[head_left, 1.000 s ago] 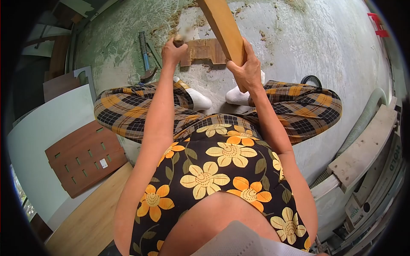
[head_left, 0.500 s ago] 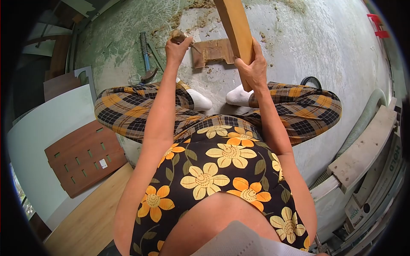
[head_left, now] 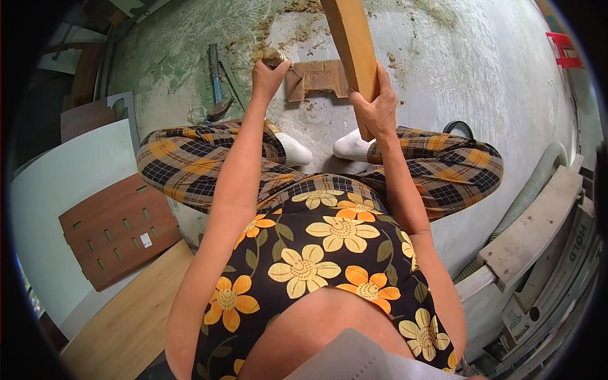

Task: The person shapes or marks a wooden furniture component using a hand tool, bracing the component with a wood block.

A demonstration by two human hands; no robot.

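My left hand [head_left: 269, 77] is closed around a chisel [head_left: 273, 57] with a pale, rounded handle. Its thin metal blade slants down to the left part of a brown wooden board [head_left: 323, 71], which lies on the floor with a notch cut in its near edge. My right hand [head_left: 376, 109] grips the lower end of a thick wooden beam [head_left: 354, 47]. The beam rises past the top of the view and hides the board's right end.
A claw hammer [head_left: 216, 82] and a thin dark strip [head_left: 233, 85] lie left of the board. Wood shavings [head_left: 304, 28] are scattered beyond it. A slotted brown panel [head_left: 120, 231] leans at left; a grey hose [head_left: 525, 196] runs at right, and a black ring [head_left: 458, 128] is by my right knee.
My left hand has shifted slightly right and down with the chisel. The beam in my right hand has barely moved, and the whole view has shifted a little.
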